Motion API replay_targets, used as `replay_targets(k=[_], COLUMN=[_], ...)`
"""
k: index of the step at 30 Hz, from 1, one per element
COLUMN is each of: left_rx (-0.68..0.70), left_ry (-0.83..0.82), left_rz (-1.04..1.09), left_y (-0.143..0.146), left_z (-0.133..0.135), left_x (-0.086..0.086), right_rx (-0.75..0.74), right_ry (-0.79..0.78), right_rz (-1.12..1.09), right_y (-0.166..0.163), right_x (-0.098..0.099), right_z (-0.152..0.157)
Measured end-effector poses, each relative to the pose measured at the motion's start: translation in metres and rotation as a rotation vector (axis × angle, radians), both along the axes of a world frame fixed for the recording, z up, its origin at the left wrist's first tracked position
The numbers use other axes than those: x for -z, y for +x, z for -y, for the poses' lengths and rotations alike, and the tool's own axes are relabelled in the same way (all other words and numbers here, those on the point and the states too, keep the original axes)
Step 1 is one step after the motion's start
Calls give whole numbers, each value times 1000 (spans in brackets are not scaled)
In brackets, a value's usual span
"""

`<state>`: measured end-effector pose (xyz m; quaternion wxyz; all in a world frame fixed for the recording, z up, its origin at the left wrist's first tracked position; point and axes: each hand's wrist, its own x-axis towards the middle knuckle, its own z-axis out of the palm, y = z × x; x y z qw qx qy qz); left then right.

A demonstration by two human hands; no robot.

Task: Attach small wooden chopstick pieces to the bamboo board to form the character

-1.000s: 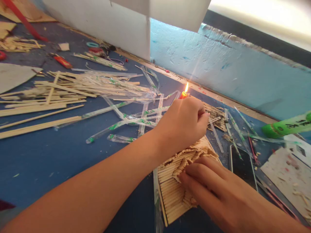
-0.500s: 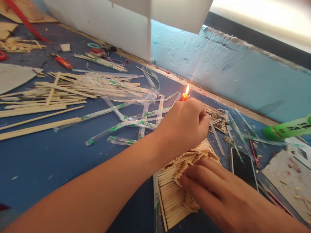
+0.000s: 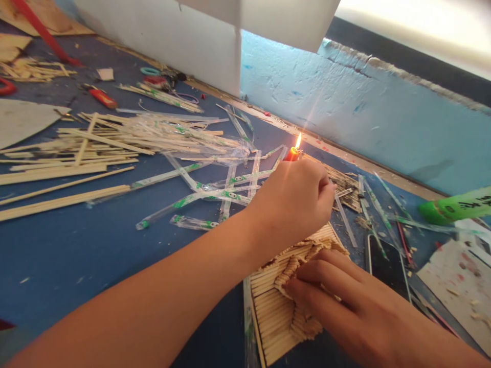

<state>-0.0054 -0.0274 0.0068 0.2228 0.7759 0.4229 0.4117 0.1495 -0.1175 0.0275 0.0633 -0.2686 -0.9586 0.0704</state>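
Observation:
My left hand [image 3: 293,202] is closed, its fingers curled in beside a burning red candle [image 3: 292,155]. What sits in those fingers, if anything, is hidden behind the back of the hand. The candle's lower part is also out of sight. Below lies a model of thin wooden sticks [image 3: 270,312], with close rows of sticks forming a flat panel and stepped raised ridges. My right hand [image 3: 345,301] grips a raised part of this model, fingers bent over it. The left forearm passes over the model's far side.
Disposable chopsticks [image 3: 126,135] and clear wrappers [image 3: 207,194] spread over the blue table. To the right are a phone [image 3: 388,268], a green bottle [image 3: 456,205] and a stained sheet [image 3: 456,286]. A red-handled cutter [image 3: 103,98] lies at back left.
Both hands hold nearly the same pose, and the candle still burns. The whole view has shifted very slightly; the right fingers stay on the stick model.

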Motion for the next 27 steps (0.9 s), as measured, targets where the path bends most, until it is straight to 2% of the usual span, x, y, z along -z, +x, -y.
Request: replay_targets(k=[6,13,20,24,27], left_rx=[1,0,6,5,4], left_ry=[9,-11,-5,-3,-2], left_rz=[6,-4,-12,-21,-29], left_y=[0,0,-2,-2,-1], left_z=[0,0,1,1,1], left_x=[1,-1,-1,-1,-1], right_rx=[-29,-26,-60,-116,-86], right_ry=[-35,98,197,250,250], right_rz=[-18,74,179,125,144], right_y=[2,-2,-5,-4,-4], right_x=[4,-1,6,6,2], right_z=[-1,1,2,0,2])
